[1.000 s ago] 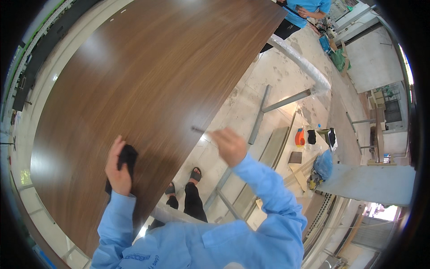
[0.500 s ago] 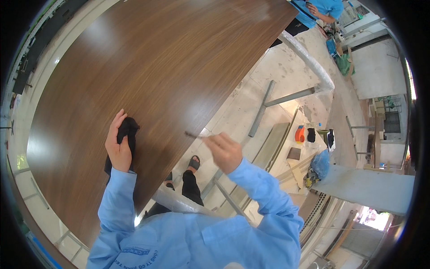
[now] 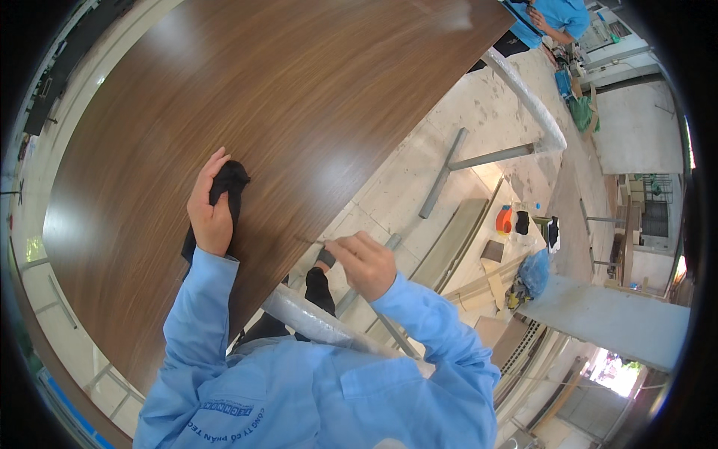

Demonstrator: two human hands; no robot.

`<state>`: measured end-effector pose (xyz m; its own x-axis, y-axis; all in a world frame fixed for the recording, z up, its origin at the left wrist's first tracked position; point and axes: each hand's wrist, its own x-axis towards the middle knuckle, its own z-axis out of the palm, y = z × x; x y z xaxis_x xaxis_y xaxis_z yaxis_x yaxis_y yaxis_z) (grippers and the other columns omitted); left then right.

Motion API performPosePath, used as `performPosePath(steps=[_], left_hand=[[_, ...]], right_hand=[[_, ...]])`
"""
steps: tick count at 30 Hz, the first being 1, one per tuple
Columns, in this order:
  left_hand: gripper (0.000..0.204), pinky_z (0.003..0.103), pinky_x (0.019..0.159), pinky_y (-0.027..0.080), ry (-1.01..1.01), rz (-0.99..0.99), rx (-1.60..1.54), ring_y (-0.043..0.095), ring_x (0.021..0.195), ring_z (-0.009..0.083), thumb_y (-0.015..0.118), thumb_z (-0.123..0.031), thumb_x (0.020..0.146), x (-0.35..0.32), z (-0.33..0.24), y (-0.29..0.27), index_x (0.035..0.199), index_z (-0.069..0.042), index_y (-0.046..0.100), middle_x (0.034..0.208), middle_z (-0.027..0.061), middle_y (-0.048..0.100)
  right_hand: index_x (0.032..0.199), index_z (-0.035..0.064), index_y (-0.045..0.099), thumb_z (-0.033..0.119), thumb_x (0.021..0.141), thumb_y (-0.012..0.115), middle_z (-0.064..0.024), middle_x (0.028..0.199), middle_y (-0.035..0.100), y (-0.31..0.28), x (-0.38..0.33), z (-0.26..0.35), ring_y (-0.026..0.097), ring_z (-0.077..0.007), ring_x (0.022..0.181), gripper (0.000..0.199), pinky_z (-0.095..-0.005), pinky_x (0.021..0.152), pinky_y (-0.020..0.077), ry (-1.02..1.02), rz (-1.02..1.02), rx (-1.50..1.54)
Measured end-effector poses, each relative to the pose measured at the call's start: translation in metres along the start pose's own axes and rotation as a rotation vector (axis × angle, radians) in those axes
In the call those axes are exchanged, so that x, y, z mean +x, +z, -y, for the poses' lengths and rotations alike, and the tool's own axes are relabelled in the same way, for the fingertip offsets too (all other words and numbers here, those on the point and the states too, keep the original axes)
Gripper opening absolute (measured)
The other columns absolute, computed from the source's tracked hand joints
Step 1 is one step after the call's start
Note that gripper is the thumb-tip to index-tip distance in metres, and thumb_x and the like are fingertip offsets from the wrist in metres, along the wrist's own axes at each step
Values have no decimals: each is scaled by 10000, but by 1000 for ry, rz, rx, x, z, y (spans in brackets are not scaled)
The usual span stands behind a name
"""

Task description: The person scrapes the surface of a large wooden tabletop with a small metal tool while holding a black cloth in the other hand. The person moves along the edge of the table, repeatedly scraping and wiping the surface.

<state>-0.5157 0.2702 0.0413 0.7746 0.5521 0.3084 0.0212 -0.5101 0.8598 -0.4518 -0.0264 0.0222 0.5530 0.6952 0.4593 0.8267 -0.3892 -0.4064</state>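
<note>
A large brown wood-grain panel stretches out before me. On it my left hand is closed around a bunched black cloth, thumb on top, with part of the cloth trailing under the wrist. At the panel's near right edge, my right hand pinches a thin dark stick-like tool. Its tip points left over the panel surface and is blurred, so I cannot tell its exact kind or whether it touches the wood.
Bubble-wrap-covered tubing runs below the panel's near edge, by a person's leg and sandalled foot. Grey metal legs stand on the tiled floor. Rightward lie boards, an orange item and a blue bag. Another person in blue is at the far corner.
My left hand and the black cloth have slid farther forward over the panel. My right hand has shifted slightly left and nearer to me, still holding the thin tool. The view has turned a little.
</note>
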Motion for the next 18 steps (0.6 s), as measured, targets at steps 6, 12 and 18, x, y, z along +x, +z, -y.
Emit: performPosePath(steps=[6,12,18], left_hand=[[479,374,1183,371,-25,-12,-30,550,1386,296,493,136,862,-1,-1,1,1290,-13,649,1450,137,621],[514,371,1184,369,0,-7,-21,549,1390,290,476,163,848,-1,0,1,1293,-23,652,1447,125,624],[493,372,1180,372,-16,-5,4,551,1386,290,478,144,863,-1,-1,1,1295,-21,649,1449,126,624]], right_hand=[[898,71,692,23,854,659,-121,909,673,-14,63,-143,661,-322,844,73,-430,670,556,198,-311,-380],[943,81,738,-10,772,673,-101,890,701,-6,12,-15,675,-290,769,204,-367,573,543,-12,-87,-122],[990,72,742,0,845,680,-121,915,699,-13,37,-70,674,-323,820,173,-443,687,557,100,-183,-341]])
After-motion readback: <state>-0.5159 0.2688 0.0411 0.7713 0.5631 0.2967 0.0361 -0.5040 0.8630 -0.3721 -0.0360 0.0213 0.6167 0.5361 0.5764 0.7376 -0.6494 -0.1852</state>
